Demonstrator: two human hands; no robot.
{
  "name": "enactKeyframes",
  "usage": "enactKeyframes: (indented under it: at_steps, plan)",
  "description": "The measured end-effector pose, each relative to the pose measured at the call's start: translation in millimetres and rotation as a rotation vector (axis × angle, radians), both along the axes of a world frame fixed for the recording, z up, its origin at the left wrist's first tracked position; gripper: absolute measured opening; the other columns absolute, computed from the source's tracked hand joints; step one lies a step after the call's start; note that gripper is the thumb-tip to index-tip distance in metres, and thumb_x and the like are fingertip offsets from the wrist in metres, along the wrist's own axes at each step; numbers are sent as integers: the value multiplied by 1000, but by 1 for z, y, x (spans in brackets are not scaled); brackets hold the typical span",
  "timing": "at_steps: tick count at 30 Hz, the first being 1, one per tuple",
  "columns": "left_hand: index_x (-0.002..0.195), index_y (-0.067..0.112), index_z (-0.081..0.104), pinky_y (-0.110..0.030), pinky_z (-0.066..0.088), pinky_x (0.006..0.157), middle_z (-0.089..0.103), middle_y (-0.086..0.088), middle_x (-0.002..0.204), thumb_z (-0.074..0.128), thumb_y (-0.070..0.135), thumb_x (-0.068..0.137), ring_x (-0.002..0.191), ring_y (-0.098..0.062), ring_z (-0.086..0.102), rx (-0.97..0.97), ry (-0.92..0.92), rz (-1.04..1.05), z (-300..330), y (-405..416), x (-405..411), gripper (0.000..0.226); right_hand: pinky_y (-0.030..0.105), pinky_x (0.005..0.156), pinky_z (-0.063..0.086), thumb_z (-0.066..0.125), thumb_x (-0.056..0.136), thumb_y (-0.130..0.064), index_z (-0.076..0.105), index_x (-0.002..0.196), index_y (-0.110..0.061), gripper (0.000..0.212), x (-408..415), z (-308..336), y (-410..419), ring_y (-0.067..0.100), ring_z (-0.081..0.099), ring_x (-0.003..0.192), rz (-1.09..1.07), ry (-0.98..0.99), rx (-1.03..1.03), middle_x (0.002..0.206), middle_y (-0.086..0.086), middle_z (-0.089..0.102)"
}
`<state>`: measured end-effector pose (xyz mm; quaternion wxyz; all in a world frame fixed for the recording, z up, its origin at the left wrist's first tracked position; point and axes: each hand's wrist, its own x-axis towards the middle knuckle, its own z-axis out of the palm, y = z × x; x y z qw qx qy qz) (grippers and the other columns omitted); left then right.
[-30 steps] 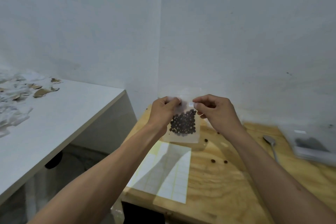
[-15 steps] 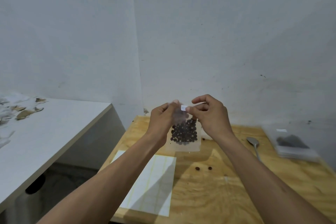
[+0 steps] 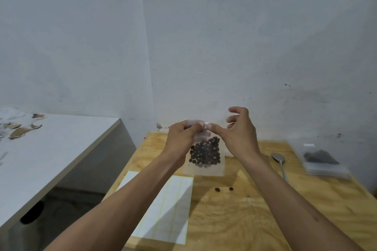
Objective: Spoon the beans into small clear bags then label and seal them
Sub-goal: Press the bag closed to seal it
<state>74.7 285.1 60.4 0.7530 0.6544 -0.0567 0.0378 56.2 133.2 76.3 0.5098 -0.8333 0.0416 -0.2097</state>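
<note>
Both forearms are bare to the frame's edge with no sleeves in view, and the left hand (image 3: pixel 180 138) and right hand (image 3: pixel 238 134) show short, plain nails.

Small clear plastic bag of dark beans (image 3: pixel 205 154): top edge hidden behind thumbs, seal state unreadable. Right of it, stack of filled clear bags (image 3: pixel 322 161) motion-blurred, count unclear.
</note>
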Motion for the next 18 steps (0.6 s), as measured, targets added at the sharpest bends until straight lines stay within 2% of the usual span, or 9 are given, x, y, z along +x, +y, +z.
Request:
enactKeyframes:
  at_steps: [2, 3, 5, 7, 9, 12, 15, 18]
  plan:
    - [99, -4, 75, -30, 59, 82, 78, -9, 84, 71, 12, 95, 80, -18, 76, 10, 0, 4, -1, 3, 1, 17, 32, 87, 52, 91, 73, -38, 40, 142, -25, 87, 1, -1, -2, 10, 63, 100, 71, 81, 198, 119, -4, 59]
    - [98, -4, 75, -27, 58, 78, 77, -8, 82, 72, 12, 94, 76, -16, 75, 24, -1, 8, -2, 3, 2, 17, 33, 88, 54, 92, 73, -32, 43, 142, -22, 85, 2, -2, -3, 12, 66, 100, 118, 119, 311, 120, -3, 64]
    - [97, -4, 75, -25, 57, 73, 76, -8, 81, 73, 13, 93, 74, -16, 73, 48, 0, 12, -3, 2, 2, 17, 33, 81, 59, 91, 74, -19, 56, 134, -16, 70, 2, -5, -3, 18, 75, 91, 172, 157, 492, 110, 1, 76]
    - [97, -3, 75, -25, 58, 72, 76, -10, 82, 74, 13, 92, 75, -17, 73, 64, -3, 22, -3, 1, 2, 16, 30, 69, 60, 89, 75, -11, 66, 123, -13, 53, 2, -6, -3, 17, 78, 81, 177, 135, 562, 94, 0, 80]
    - [98, -1, 76, -26, 59, 76, 77, -13, 87, 76, 12, 91, 78, -18, 74, 62, -1, 12, -4, 0, 2, 15, 29, 66, 59, 88, 76, -8, 64, 120, -15, 51, 3, -8, -3, 17, 78, 79, 150, 110, 596, 92, 1, 79]
    - [101, 1, 76, -32, 60, 84, 77, -16, 93, 78, 8, 88, 85, -22, 77, 56, 6, -20, -5, 1, 2, 15, 34, 76, 60, 87, 77, -10, 54, 123, -22, 58, 8, -12, -3, 18, 75, 87, 102, 100, 550, 99, 3, 75]
    - [97, 6, 77, -41, 58, 95, 78, -13, 87, 80, 7, 85, 86, -26, 77, 98, -12, 16, -6, -2, 3, 13, 42, 92, 57, 88, 76, -19, 48, 122, -27, 62, 12, -22, -5, 20, 71, 98, 57, 93, 435, 108, 5, 71]
    - [96, 7, 77, -46, 56, 100, 78, -11, 83, 79, 5, 84, 81, -26, 78, 87, -14, 29, -6, -8, 2, 13, 38, 91, 54, 87, 77, -23, 44, 121, -29, 62, 13, -27, -7, 18, 66, 101, 27, 86, 391, 111, 4, 67]
